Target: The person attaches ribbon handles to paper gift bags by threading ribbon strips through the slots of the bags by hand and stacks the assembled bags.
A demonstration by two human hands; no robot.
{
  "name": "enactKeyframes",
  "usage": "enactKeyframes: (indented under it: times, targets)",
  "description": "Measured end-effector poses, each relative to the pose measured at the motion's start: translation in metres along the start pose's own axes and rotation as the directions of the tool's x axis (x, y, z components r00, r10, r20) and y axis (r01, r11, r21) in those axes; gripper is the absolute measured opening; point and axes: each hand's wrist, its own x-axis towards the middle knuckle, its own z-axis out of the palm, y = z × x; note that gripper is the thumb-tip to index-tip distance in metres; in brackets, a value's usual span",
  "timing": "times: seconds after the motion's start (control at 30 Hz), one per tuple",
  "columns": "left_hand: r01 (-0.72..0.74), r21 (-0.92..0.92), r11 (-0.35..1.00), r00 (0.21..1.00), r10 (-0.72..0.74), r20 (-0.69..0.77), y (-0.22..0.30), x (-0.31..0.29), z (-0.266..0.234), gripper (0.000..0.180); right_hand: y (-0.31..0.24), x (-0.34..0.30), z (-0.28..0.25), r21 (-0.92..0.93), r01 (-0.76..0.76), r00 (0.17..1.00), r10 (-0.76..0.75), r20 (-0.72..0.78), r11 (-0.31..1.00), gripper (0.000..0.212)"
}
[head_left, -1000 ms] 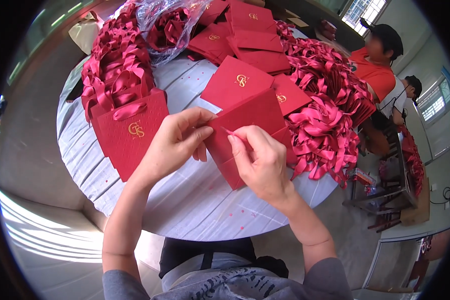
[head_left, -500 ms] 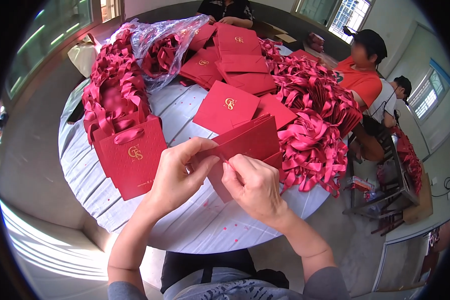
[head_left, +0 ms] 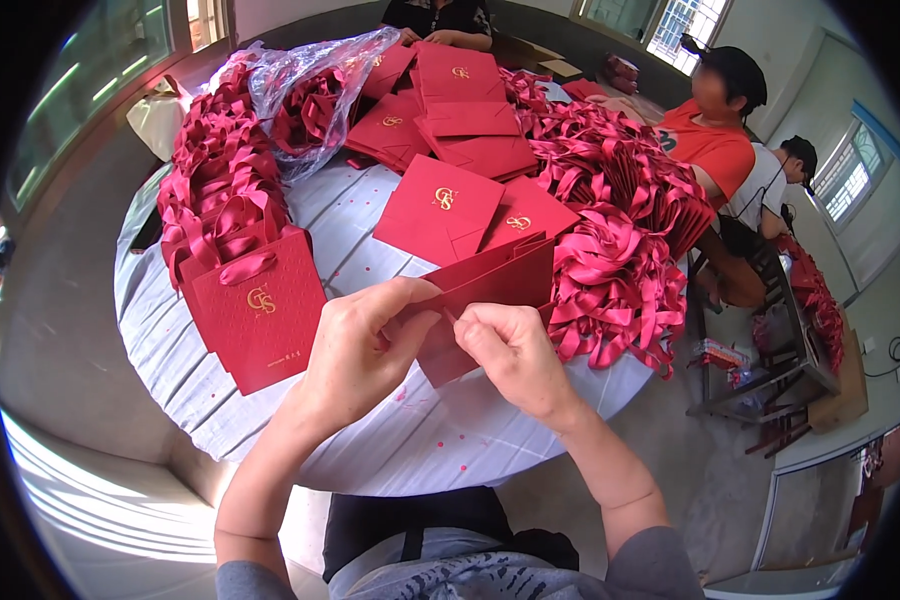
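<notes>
Packing workshop: round table (head_left: 370,450) heaped with red gift bags (head_left: 260,310).

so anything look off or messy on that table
Nothing looks damaged. Small red specks dot the white tablecloth near both hands, left and right, which hold a flat red bag. Ribbon piles spill loosely at the table edge.

1 head-worn fisheye view looks steeply down, close over the round table (head_left: 370,460), edges bending.
</notes>
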Motion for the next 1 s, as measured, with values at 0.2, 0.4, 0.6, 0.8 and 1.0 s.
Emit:
enactKeyframes:
  times: [0.2,0.4,0.6,0.8,1.0]
  targets:
    - [-0.04,0.039,0.998,0.999,0.039,0.024,0.005,0.002,0.003,0.019,-0.001,-0.003,0.0,0.127,-0.009,0.998,0.017,-0.062,0.992,0.026]
    - [-0.112,0.072,0.991,0.993,0.109,0.047,0.008,0.001,0.01,0.022,0.002,-0.002,0.0,0.206,-0.075,0.992,0.094,-0.085,0.976,0.025]
    - [-0.102,0.121,0.987,0.995,0.101,0.015,0.011,0.005,0.012,0.023,0.003,0.0,0.002,-0.05,0.087,0.98,-0.094,-0.178,0.995,0.023]
    - [-0.143,0.104,0.984,0.973,0.121,0.196,0.019,0.006,-0.011,0.023,-0.027,-0.007,-0.011,-0.745,0.315,0.806,-0.581,-0.117,0.587,0.034]
    - [-0.167,0.179,0.97,0.985,0.154,0.083,0.017,-0.005,-0.002,0.021,-0.033,0.012,-0.023,-0.689,0.449,0.88,-0.416,0.23,0.569,0.014]
